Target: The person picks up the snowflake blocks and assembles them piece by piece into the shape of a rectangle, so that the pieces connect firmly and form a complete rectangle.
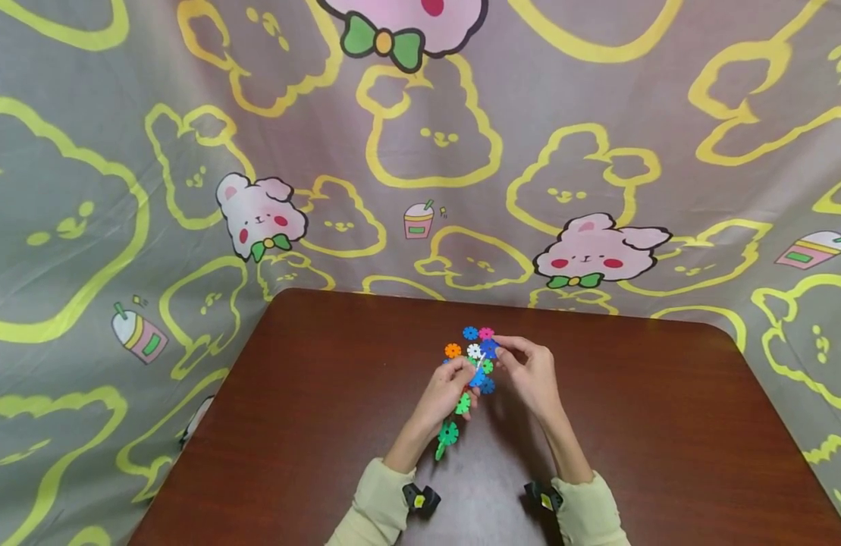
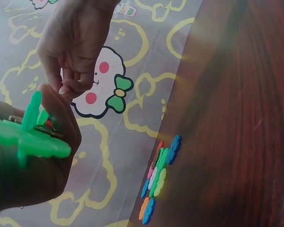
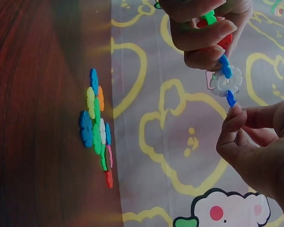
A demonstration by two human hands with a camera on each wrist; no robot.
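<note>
My left hand (image 1: pixel 439 396) grips a chain of joined plastic snowflake discs above the table. A green disc (image 1: pixel 449 434) hangs at the chain's near end, below the palm; red and green parts show between the fingers in the right wrist view. Beyond the left fingertips come a blue disc (image 3: pixel 225 66), then a white disc (image 3: pixel 227 81). My right hand (image 1: pixel 538 379) pinches a dark blue disc (image 3: pixel 231 98) between thumb and forefinger. That disc meets the white one's edge; how deep its slot sits cannot be told.
Several loose snowflake discs lie in a group on the brown table beyond the hands, among them an orange disc (image 1: pixel 453 350) and a pink disc (image 1: pixel 486 333). A patterned cloth (image 1: pixel 447 220) hangs behind the table's far edge (image 1: pixel 365 294).
</note>
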